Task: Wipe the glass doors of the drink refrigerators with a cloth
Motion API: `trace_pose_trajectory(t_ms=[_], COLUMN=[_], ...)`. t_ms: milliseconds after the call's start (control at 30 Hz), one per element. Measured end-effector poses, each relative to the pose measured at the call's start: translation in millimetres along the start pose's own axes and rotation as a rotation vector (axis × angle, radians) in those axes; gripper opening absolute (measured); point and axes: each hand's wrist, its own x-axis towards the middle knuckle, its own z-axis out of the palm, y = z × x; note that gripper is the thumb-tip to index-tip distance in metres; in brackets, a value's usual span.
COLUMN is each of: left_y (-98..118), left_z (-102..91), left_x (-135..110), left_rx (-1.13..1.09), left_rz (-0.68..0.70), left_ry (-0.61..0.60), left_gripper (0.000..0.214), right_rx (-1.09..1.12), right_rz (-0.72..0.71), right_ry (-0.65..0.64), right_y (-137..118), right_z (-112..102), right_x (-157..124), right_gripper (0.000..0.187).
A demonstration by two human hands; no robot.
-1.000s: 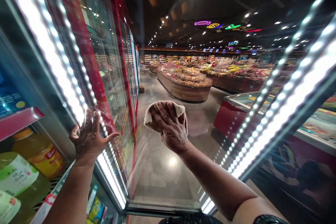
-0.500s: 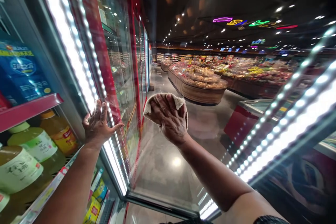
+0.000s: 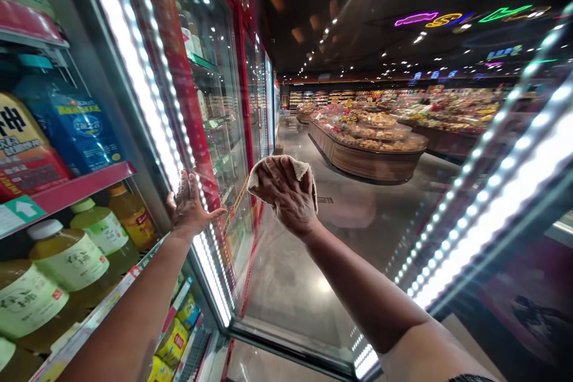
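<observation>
My right hand [image 3: 289,194] presses a beige cloth [image 3: 299,168] flat against the glass of an open cooler door [image 3: 340,239], fingers spread over the cloth. My left hand [image 3: 190,206] lies open, fingers stretched, against the lit frame strip [image 3: 147,107] at the hinge side of that door. Both arms reach forward from the bottom of the view.
Cooler shelves on the left hold juice bottles [image 3: 89,250] and blue and red packs [image 3: 76,125]. More glass cooler doors [image 3: 224,101] run along the aisle. Through the glass show a shiny floor, a round wooden produce stand [image 3: 371,152] and neon signs.
The view has swung to the left, showing more of the shelves. My right hand with the cloth has shifted slightly up on the glass; my left hand stays on the frame.
</observation>
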Motion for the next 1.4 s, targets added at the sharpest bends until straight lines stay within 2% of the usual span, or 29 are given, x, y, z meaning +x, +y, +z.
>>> trace_pose_trajectory(t_ms=[267,433,533,667,800,900,1067,1133,1200,1267,1333,1400], left_y=[0.5,0.5,-0.6,-6.5,-13.9,-16.5,-19.8,-22.5,-25.5,-27.8,-28.5,-27.6], left_z=[9.5,16.0,15.7,6.3,-4.1,-6.7,-9.8,-17.5,-29.9,-43.8,-55.4,-62.7], left_x=[0.7,4.4,6.3,8.8,16.2,24.3,35.2,40.1,47.7,59.2,73.9,89.3], left_rx=[-0.033,-0.074,-0.075,-0.027,-0.013,-0.034,-0.077,-0.098,-0.109,-0.124,-0.152,-0.175], left_rz=[0.068,0.052,0.046,0.11,0.131,0.158,0.197,0.224,0.246,0.25,0.233,0.213], left_ry=[0.145,0.12,0.095,0.122,0.139,0.138,0.119,0.108,0.115,0.174,0.259,0.293], left_gripper=[0.131,0.124,0.118,0.098,0.082,0.084,0.091,0.08,0.06,0.043,0.043,0.045], right_rx=[-0.02,-0.035,-0.005,0.009,0.018,0.021,0.049,0.062,0.073,0.083,0.086,0.082], right_rz=[0.021,0.102,0.015,-0.066,-0.002,0.035,-0.161,-0.203,-0.2,-0.168,-0.106,-0.057], right_ry=[0.021,0.021,-0.056,-0.094,-0.065,-0.074,-0.166,-0.179,-0.171,-0.156,-0.138,-0.132], right_y=[13.4,-9.4,-24.3,-25.7,-29.5,-45.1,-61.5,-59.9,-58.4,-61.1,-68.6,-77.2], right_z=[19.8,50.9,69.9,82.9,88.7,96.9,111.0,112.0,111.7,112.3,115.0,118.8], right_x=[9.8,22.0,25.7,28.1,42.1,55.3,57.8,55.6,56.1,60.0,65.4,69.3], right_gripper=[0.065,0.068,0.067,0.062,0.061,0.062,0.06,0.062,0.063,0.064,0.066,0.067])
